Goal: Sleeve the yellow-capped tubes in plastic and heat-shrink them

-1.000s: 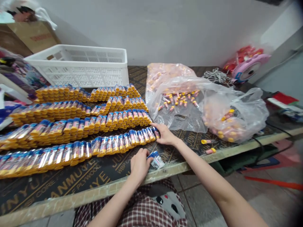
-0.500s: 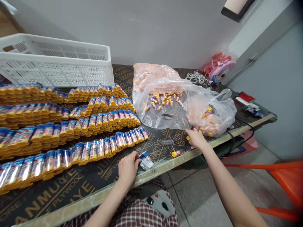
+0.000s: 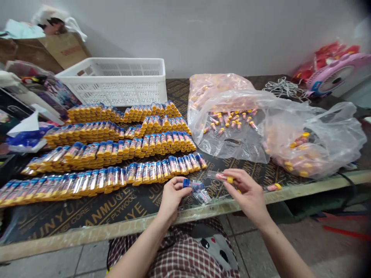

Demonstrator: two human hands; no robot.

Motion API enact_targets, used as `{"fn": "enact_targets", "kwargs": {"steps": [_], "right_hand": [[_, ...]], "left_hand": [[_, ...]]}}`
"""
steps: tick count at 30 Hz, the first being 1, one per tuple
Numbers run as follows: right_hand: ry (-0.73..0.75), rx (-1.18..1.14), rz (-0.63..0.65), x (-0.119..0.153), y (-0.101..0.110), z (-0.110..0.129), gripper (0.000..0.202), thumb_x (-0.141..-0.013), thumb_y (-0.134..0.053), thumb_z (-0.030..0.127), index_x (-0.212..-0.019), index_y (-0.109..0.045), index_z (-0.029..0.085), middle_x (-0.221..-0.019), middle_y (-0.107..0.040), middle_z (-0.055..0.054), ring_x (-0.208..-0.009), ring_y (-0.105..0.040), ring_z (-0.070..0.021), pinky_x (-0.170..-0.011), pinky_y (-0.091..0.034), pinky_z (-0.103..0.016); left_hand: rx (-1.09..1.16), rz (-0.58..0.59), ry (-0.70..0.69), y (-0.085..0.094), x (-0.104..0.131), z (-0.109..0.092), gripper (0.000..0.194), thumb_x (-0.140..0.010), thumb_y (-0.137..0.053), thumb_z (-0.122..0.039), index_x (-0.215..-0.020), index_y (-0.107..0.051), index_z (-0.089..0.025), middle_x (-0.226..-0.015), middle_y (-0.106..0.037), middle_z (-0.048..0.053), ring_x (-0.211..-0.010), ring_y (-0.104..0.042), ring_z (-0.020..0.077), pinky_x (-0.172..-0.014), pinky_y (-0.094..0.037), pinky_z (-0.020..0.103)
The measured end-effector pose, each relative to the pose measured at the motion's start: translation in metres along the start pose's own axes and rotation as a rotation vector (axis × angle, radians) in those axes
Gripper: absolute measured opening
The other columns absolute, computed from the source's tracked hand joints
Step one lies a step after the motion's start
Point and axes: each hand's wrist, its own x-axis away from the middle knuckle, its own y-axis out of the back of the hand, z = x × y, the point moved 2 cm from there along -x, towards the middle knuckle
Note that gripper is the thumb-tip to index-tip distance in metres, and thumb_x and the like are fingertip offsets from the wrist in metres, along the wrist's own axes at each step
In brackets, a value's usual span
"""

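A plain grey wall [image 3: 179, 34] rises behind the dark table [image 3: 116, 206], whose top carries gold printed lettering and whose pale front edge looks wrapped in clear film. Below, grey tiles [image 3: 92, 255] with darker joints cover the floor.

- A small tube [image 3: 222, 177] of clear, smooth plastic ends in an opaque yellow plastic cap [image 3: 230, 180].
- Thin plastic sleeves [image 3: 202, 195], blue and transparent, show shiny creases.
- Rows of packed tubes [image 3: 150, 172] gleam in glossy film, white highlights streaking their sides.
- Translucent plastic bags [image 3: 240, 151] look thin, crinkled and lightly shiny.
- A dark plywood tabletop [image 3: 116, 220], smooth with a low sheen, bears printed lettering; glossy tape covers its edge [image 3: 95, 228].
- A white basket [image 3: 121, 92] of perforated plastic contrasts with a matt wall [image 3: 217, 34].
- Brown cardboard [image 3: 65, 51] appears dull; checked cloth [image 3: 176, 258] looks soft and matt.
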Motion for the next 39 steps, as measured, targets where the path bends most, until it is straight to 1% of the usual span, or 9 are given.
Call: {"fn": "enact_targets", "kwargs": {"steps": [5,9,17,22,25,29,32,35,39], "right_hand": [[0.029,0.008,-0.082,0.023,-0.026,0.014,0.026,-0.083,-0.058,0.019,-0.106,-0.065,0.028,-0.104,-0.060,-0.006,-0.095,-0.058,-0.0199,-0.079,-0.052,-0.034],[0.123,0.078,-0.128,0.031,-0.031,0.020,0.034,-0.082,-0.058,0.013,-0.112,-0.063,0.029,-0.103,-0.062,-0.006,-0.095,-0.059,-0.0218,-0.085,-0.049,-0.039],[0.205,0.108,-0.144,0.035,-0.038,0.023,0.043,-0.080,-0.058,0.007,-0.117,-0.061,0.030,-0.104,-0.062,-0.006,-0.095,-0.059,-0.0220,-0.084,-0.049,-0.038],[0.181,0.046,0.051,0.037,-0.045,0.023,0.041,-0.083,-0.055,0.010,-0.118,-0.060,0.030,-0.107,-0.059,-0.007,-0.097,-0.059,-0.0210,-0.085,-0.050,-0.037],[0.148,-0.013,0.144,0.039,-0.049,0.019,0.041,-0.086,-0.048,0.010,-0.121,-0.057,0.031,-0.109,-0.057,-0.007,-0.100,-0.058,-0.0202,-0.084,-0.051,-0.035],[0.176,0.012,0.138,0.036,-0.050,0.012,0.050,-0.082,-0.048,0.007,-0.125,-0.052,0.033,-0.102,-0.055,-0.006,-0.091,-0.059,-0.0184,-0.079,-0.052,-0.033],[0.215,0.059,0.157,0.030,-0.049,0.011,0.069,-0.072,-0.055,0.007,-0.135,-0.038,0.031,-0.123,-0.046,-0.009,-0.110,-0.051,-0.0247,-0.091,-0.048,-0.042],[0.240,0.006,0.291,0.026,-0.048,0.012,0.083,-0.064,-0.054,0.006,-0.140,-0.028,0.027,-0.144,-0.027,-0.010,-0.131,-0.031,-0.0304,-0.102,-0.037,-0.050],[0.240,-0.092,0.439,0.025,-0.048,0.013,0.088,-0.060,-0.050,0.004,-0.141,-0.025,0.025,-0.140,-0.038,-0.009,-0.128,-0.038,-0.0271,-0.105,-0.036,-0.047]], "left_hand": [[0.200,-0.065,0.049,0.003,0.006,-0.018,0.031,-0.048,-0.083,-0.028,-0.068,-0.067,-0.011,-0.067,-0.066,0.001,-0.058,-0.057,0.0080,-0.061,-0.049,0.022],[0.220,-0.102,0.043,0.006,0.005,-0.021,0.032,-0.047,-0.084,-0.032,-0.065,-0.068,-0.011,-0.063,-0.066,0.001,-0.056,-0.058,0.0082,-0.058,-0.049,0.021],[0.181,-0.141,0.024,0.009,0.004,-0.019,0.034,-0.049,-0.083,-0.038,-0.061,-0.066,-0.011,-0.055,-0.062,0.000,-0.057,-0.060,0.0113,-0.058,-0.048,0.023],[0.136,-0.137,-0.060,0.006,0.006,-0.019,0.033,-0.057,-0.078,-0.041,-0.067,-0.066,-0.011,-0.063,-0.063,0.001,-0.059,-0.056,0.0097,-0.059,-0.049,0.022],[0.151,-0.061,-0.080,0.002,0.009,-0.021,0.031,-0.061,-0.076,-0.039,-0.075,-0.065,-0.013,-0.071,-0.064,0.001,-0.065,-0.057,0.0100,-0.061,-0.050,0.022],[0.148,0.059,0.012,-0.005,0.013,-0.022,0.043,-0.056,-0.080,-0.033,-0.090,-0.063,-0.014,-0.071,-0.066,0.002,-0.062,-0.060,0.0108,-0.061,-0.049,0.023],[0.104,0.165,0.118,-0.009,0.017,-0.019,0.044,-0.052,-0.082,-0.033,-0.086,-0.066,-0.011,-0.072,-0.068,0.005,-0.060,-0.061,0.0117,-0.062,-0.049,0.024],[0.037,0.241,0.182,-0.012,0.022,-0.015,0.038,-0.052,-0.082,-0.034,-0.076,-0.068,-0.009,-0.071,-0.068,0.006,-0.060,-0.060,0.0110,-0.059,-0.047,0.023],[0.017,0.279,0.204,-0.015,0.026,-0.012,0.034,-0.055,-0.081,-0.035,-0.074,-0.068,-0.010,-0.068,-0.065,0.004,-0.058,-0.057,0.0094,-0.058,-0.045,0.021]]}}
